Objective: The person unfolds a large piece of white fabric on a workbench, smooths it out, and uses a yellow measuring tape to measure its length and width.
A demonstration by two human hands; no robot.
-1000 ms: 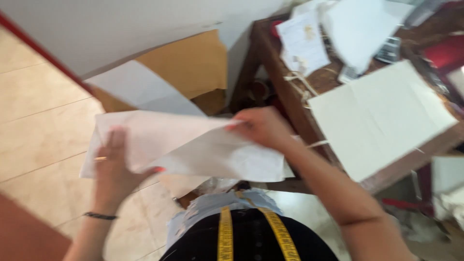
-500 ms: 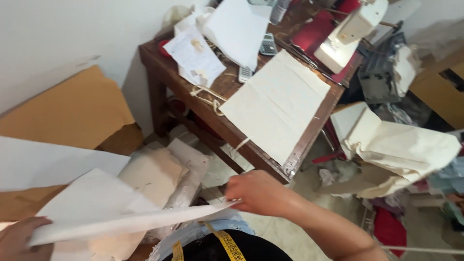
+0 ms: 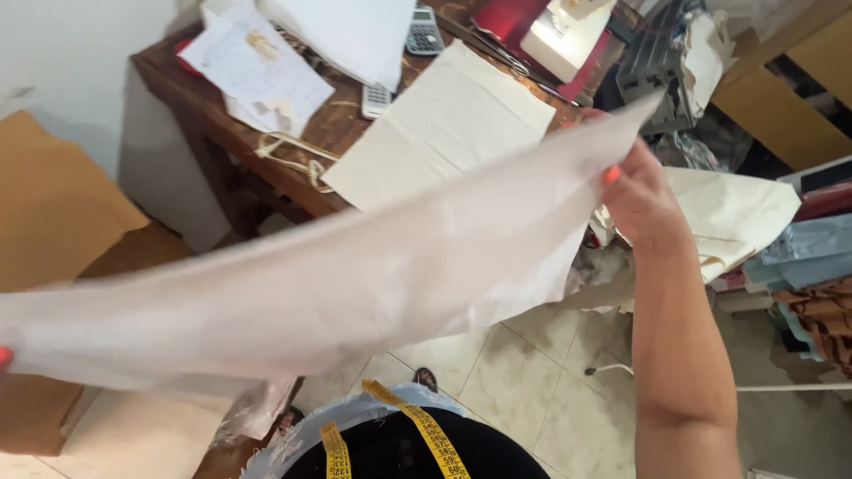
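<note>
— Where is the sheet right now?

— Stretched between my two hands, up in the air in front of me, above the floor and partly covering the worktop (image 3: 222,115) from view. The pale fabric sheet (image 3: 355,275) runs long from lower left to upper right. My right hand (image 3: 641,200) pinches its upper right corner, fingers (image 3: 611,175) closed on the cloth. My left hand (image 3: 4,357) is nearly out of the picture at the far left edge; only a fingertip shows against the sheet's other end, so I cannot tell how it grips.

— Which hand is nearer the worktop?

— The right one. It holds its corner just beside the worktop's right end, near the white sewing machine (image 3: 568,35).

— Any papers or labels about?

— White printed papers (image 3: 262,71) lie at the worktop's far left, a grey calculator (image 3: 424,31) behind them, a smaller keypad (image 3: 377,98) nearer. A flat cream fabric piece (image 3: 444,124) lies in the middle. Brown cardboard (image 3: 53,204) leans at the left wall. A yellow measuring tape (image 3: 426,435) hangs over my chest.
</note>
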